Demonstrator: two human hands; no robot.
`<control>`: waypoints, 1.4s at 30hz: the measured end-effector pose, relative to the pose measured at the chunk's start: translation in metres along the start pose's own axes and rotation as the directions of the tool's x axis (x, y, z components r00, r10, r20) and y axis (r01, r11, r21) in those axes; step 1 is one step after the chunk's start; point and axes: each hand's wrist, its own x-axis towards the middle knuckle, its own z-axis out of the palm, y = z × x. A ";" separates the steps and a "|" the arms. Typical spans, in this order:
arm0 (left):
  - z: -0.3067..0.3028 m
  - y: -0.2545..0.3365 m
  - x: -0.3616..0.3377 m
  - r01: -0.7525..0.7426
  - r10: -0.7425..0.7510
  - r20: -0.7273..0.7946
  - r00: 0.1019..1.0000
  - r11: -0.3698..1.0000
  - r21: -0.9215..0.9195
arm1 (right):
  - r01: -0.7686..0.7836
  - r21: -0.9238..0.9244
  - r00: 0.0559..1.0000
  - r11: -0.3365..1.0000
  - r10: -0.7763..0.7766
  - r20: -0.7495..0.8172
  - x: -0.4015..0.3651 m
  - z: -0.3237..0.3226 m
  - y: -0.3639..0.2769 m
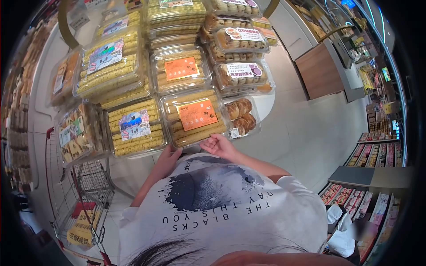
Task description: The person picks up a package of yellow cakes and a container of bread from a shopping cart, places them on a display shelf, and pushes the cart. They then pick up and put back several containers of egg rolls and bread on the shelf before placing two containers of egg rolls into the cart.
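Note:
A clear plastic box of long biscuit rolls (195, 136) with an orange label lies at the front edge of the display, level with my waist. My left hand (166, 160) is at its near left corner, thumb by the rim and the other fingers partly hidden. The fingers of my right hand (218, 147) are curled against its near right edge. Just left of it sits a box of yellow speckled rolls (120, 148) with a cartoon label. To its right is a small box of brown glazed pastries (244, 117). Another orange-labelled box (181, 67) lies behind.
Stacked boxes of yellow rolls (104, 75) and purple-labelled pastries (242, 74) rise behind. A box of nut-topped pastries (75, 133) is at the left corner. A wire shopping cart (88, 177) stands at my left. Shelves of packaged goods (377, 155) and a wooden counter (319, 71) are on the right.

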 end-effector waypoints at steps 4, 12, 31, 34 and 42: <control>0.008 -0.011 0.009 0.145 -0.156 -0.057 0.986 0.976 -0.160 | -0.037 0.004 0.996 0.999 0.037 -0.079 0.000 0.008 0.001; 0.011 -0.037 0.032 0.262 -0.287 -0.040 0.957 0.916 -0.305 | -0.215 -0.068 0.952 0.974 0.194 -0.236 0.006 0.009 -0.007; 0.017 -0.061 0.046 0.141 -0.106 0.106 0.989 0.415 -0.899 | 0.107 -0.766 0.946 0.634 -0.302 -0.118 0.026 0.004 -0.092; 0.018 -0.061 0.045 0.158 -0.122 0.118 0.985 0.410 -0.898 | 0.114 -0.639 0.982 0.761 -0.183 -0.043 0.031 -0.001 -0.089; 0.030 -0.043 0.008 0.295 -0.194 0.232 0.953 0.421 -0.858 | 0.061 -0.696 0.991 0.715 -0.128 -0.045 0.001 -0.012 -0.089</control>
